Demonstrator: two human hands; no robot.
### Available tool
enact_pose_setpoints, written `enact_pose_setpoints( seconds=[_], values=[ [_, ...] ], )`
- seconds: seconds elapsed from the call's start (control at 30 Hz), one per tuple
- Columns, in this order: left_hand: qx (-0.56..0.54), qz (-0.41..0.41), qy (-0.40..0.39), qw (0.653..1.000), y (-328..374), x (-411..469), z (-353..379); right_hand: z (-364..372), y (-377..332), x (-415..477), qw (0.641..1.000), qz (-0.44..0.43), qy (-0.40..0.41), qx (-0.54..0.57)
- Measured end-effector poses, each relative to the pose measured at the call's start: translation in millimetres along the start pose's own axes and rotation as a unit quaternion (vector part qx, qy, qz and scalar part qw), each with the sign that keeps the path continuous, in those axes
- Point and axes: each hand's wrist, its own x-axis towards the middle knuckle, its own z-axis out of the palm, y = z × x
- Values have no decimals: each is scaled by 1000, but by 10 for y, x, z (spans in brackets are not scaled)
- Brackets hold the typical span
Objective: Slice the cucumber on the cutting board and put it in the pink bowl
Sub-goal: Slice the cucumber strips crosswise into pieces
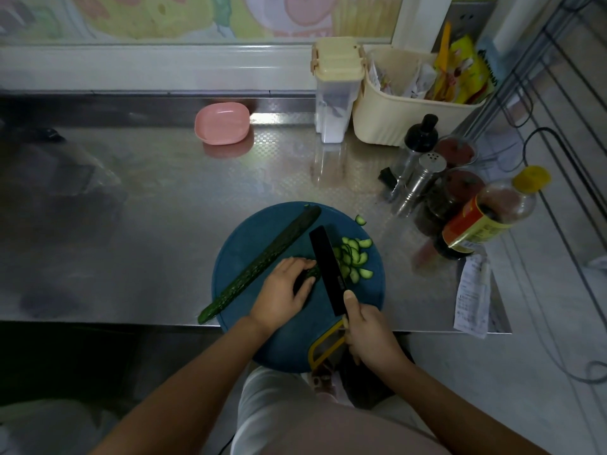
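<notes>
steel counter (147, 208), blue board (243, 244); left fingers (300, 265) tight on cucumber (311, 274), right fingers (349, 300) around knife (328, 270)

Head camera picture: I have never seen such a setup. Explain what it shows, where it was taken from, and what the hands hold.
No machine: a person wears one camera on the head, looking down at their own hands. On a steel counter lies a round blue cutting board. The left hand holds down a short cucumber piece; the right hand grips a black knife beside it. Cut slices lie right of the knife, a long cucumber half left. The pink bowl sits farther back, looking empty.
</notes>
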Motion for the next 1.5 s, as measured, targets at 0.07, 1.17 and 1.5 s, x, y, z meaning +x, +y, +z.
enact_pose_setpoints(
  seconds=[0.07, 1.17, 1.5],
  values=[
    [0, 2, 3, 1000, 2, 6, -2, -2, 2, 4, 1000, 2, -3, -2],
    [22, -8, 23, 999, -13, -41, 14, 7, 73, 11, 999, 10, 16, -35],
    [18, -2, 20, 1000, -29, -41, 22, 22, -5, -40, 1000, -4, -17, -12]
  ],
)
